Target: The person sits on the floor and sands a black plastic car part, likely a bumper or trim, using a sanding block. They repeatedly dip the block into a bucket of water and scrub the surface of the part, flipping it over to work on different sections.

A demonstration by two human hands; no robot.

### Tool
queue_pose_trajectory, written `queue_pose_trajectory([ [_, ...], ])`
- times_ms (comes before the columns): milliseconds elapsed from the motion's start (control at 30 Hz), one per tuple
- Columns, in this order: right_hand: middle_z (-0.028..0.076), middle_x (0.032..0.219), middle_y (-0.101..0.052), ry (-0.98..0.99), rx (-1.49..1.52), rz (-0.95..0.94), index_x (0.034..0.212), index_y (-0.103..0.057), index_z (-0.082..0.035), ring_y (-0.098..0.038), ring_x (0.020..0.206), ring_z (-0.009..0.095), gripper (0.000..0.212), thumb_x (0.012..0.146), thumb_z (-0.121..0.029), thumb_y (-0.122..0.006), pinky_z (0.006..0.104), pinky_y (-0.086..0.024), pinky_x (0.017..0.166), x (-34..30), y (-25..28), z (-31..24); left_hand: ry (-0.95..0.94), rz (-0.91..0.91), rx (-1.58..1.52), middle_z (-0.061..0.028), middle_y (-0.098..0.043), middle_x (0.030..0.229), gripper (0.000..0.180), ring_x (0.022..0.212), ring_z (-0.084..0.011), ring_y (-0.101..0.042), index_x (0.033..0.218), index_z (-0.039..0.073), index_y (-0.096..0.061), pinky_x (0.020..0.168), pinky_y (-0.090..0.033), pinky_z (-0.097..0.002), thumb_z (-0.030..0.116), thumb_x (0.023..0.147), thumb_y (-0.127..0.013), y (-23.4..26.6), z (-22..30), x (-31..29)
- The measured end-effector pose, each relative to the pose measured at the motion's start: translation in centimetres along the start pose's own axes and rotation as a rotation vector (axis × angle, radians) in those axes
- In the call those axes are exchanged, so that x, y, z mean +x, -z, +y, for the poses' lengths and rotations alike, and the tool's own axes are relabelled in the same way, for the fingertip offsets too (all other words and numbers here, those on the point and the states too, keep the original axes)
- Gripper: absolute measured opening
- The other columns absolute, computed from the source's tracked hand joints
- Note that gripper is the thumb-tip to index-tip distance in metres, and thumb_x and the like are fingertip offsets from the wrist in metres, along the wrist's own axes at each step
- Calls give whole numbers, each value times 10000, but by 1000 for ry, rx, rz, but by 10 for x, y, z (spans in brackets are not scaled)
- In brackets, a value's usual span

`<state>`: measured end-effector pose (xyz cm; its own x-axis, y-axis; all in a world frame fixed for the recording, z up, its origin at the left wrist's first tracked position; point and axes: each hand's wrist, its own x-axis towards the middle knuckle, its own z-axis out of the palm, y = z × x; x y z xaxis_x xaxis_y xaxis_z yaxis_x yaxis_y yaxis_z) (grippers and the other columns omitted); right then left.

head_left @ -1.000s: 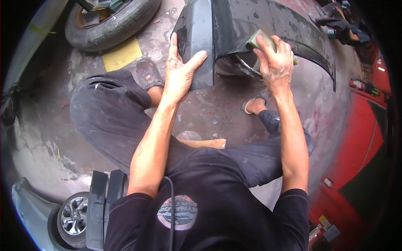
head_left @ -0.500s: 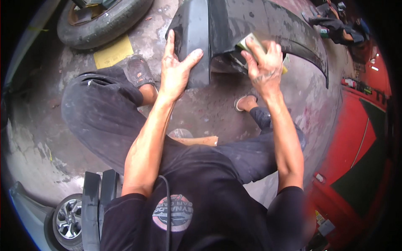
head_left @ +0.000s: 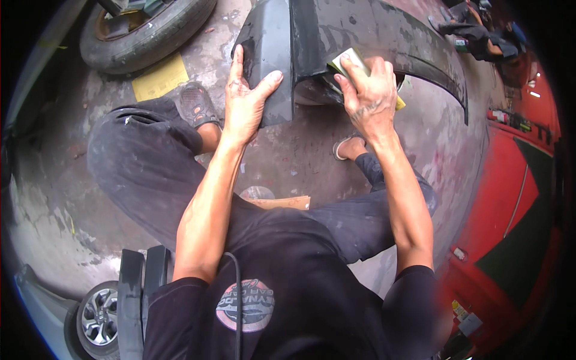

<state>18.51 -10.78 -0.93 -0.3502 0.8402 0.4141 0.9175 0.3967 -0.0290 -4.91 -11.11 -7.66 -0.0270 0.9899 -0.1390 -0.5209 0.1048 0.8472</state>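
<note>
A dark grey car bumper [head_left: 384, 36] lies on the concrete floor in front of me, its near end standing up. My left hand [head_left: 245, 102] rests flat against that end with fingers spread, steadying it. My right hand [head_left: 369, 96] presses a yellow-green sanding pad [head_left: 347, 60] with a pale face against the bumper's inner curve. I am seated low, dark trousers and sandalled feet on either side of the bumper.
A loose tyre [head_left: 144, 33] lies at the top left beside a yellow sheet [head_left: 159, 78]. A red car body [head_left: 516, 198] fills the right side. A wheel [head_left: 99, 318] and dark panels [head_left: 141, 294] stand at the lower left. Another person's legs [head_left: 474, 30] show at the top right.
My right hand has slid the pad leftward and slightly up along the bumper's inner curve. My left hand keeps its place on the bumper's end.
</note>
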Motion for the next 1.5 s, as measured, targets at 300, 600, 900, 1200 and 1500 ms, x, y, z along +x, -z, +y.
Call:
queue_pose_trajectory([
  [300,146,1017,-592,12,-32,-15,1201,-751,-162,-590,973,339,352,869,-246,-833,469,-488,808,4,2,4,34,7,-34,-207,-568,1500,1036,1258,-240,-644,1709,-41,-128,1052,-571,-342,-13,922,-802,-1,2,1],
  [600,143,1015,-598,9,28,-20,1190,-750,-176,-589,978,337,332,874,-237,-827,472,-486,811,10,1,15,46,21,14,-222,-526,1548,1051,1317,-259,-611,1705,-58,-124,1086,-549,-359,6,915,-814,-1,3,4],
  [900,127,1012,-611,49,-21,-26,1197,-771,-192,-592,977,321,349,854,-209,-835,460,-480,817,16,3,25,104,8,20,-232,-505,1568,1063,1328,-255,-604,1702,-67,-122,1097,-542,-363,23,910,-826,-3,11,4],
  [1200,107,1031,-606,74,-6,7,1160,-774,-199,-588,972,320,346,825,-218,-856,455,-476,833,27,-2,31,114,19,48,-251,-462,1607,1072,1357,-265,-584,1698,-78,-130,1098,-539,-364,36,902,-839,-7,21,8],
  [1500,121,1064,-639,80,11,-12,1178,-781,-180,-604,999,330,339,846,-208,-840,453,-475,844,28,2,17,117,14,46,-259,-468,1599,1072,1337,-267,-599,1697,-82,-122,1087,-547,-363,46,906,-834,-2,25,9],
])
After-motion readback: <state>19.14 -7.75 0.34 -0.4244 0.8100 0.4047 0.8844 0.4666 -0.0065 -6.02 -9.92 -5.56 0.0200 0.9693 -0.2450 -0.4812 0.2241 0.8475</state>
